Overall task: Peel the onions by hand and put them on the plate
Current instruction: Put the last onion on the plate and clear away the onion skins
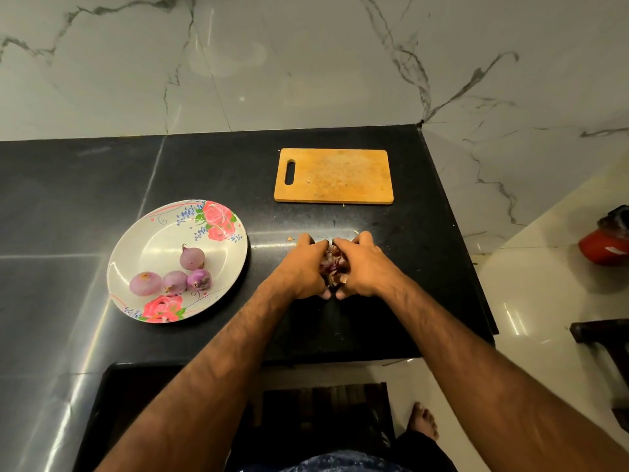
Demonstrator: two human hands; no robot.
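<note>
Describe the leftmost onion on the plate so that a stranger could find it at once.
On the black counter, left of the wooden board, lies a flowered plate with four onions. Three form a row near its front rim; the leftmost onion starts it. It is the palest and widest, with an orange spot on top.

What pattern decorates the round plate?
The round white plate bears pink roses with green leaves; head view.

There were four onions (192,257), all on one plate (153,240). One cutting board (335,175) lay on the one table (85,199). Two hands showed, a left hand (306,267) and a right hand (366,267), with one heap of onion skins (335,264) between them. One bare foot (423,420) and one red thing (604,247) were lower down.
</note>
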